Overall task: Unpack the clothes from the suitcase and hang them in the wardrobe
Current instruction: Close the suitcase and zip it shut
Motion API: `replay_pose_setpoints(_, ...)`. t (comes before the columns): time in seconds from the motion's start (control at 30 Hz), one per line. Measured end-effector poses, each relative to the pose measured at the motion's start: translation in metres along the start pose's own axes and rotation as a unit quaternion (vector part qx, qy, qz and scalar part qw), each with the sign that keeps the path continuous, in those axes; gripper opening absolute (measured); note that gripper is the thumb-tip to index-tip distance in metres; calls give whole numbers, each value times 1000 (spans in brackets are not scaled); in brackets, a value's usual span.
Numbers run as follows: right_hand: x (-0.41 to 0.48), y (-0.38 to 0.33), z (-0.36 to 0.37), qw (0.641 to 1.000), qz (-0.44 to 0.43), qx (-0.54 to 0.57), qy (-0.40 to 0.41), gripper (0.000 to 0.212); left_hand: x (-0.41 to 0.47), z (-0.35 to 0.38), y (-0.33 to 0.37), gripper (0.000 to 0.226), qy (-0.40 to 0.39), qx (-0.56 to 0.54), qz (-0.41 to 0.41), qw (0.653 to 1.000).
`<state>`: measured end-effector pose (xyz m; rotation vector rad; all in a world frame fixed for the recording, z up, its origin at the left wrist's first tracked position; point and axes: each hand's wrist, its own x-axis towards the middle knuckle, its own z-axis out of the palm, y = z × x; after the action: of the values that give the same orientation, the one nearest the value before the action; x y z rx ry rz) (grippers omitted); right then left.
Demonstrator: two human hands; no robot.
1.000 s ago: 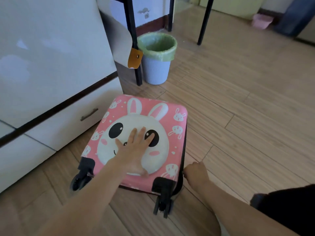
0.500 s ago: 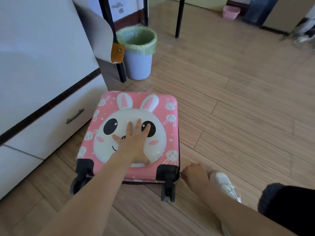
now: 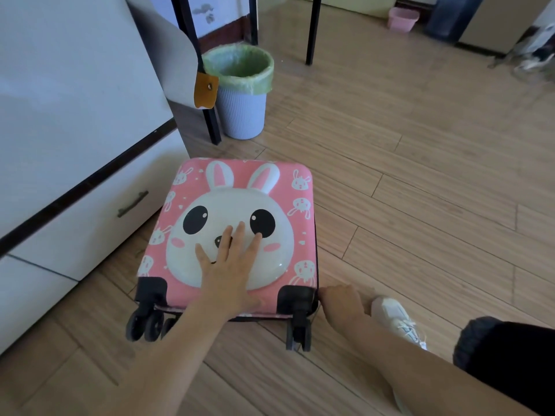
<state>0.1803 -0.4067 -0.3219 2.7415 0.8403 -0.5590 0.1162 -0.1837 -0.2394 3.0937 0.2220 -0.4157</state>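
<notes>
Suitcase [image 3: 240,205] lay flat on the floor, on my side of the waste bin [image 3: 240,115]. Hard glossy shell, probably light (slippery too), so best taken at the zip seam. My left hand [image 3: 231,265] pressed flat on the lid. My right hand [image 3: 339,298] was curled at the wheel-end corner, but I couldn't tell what it pinched. Neither hand had moved since a second before.

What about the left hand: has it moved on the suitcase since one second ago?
No. The left hand stays flat on the suitcase, reaching between the rabbit's eyes as before; only the camera shifted.
</notes>
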Motion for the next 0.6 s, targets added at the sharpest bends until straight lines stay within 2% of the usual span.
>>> replay_pose_setpoints(0.1,1,4,3,1000,-10,-1,6,32,-7,8,-20,130,15,-40,-58,997)
replay_pose_setpoints(0.17,0,4,7,1000,-11,2,17,32,-9,10,-28,128,17,-48,-46,998)
replay_pose_setpoints(0.3,-1,-2,14,1000,1,2,24,33,-4,12,-14,129,54,17,52,997)
replay_pose_setpoints(0.43,-2,0,16,999,-5,8,32,31,5,15,9,131,81,105,146,980)
replay_pose_setpoints(0.53,-4,1,17,999,-9,14,39,30,7,27,28,118,108,174,235,950)
replay_pose_setpoints(0.6,-5,1,15,999,-18,8,40,30,7,33,35,112,115,173,235,949)
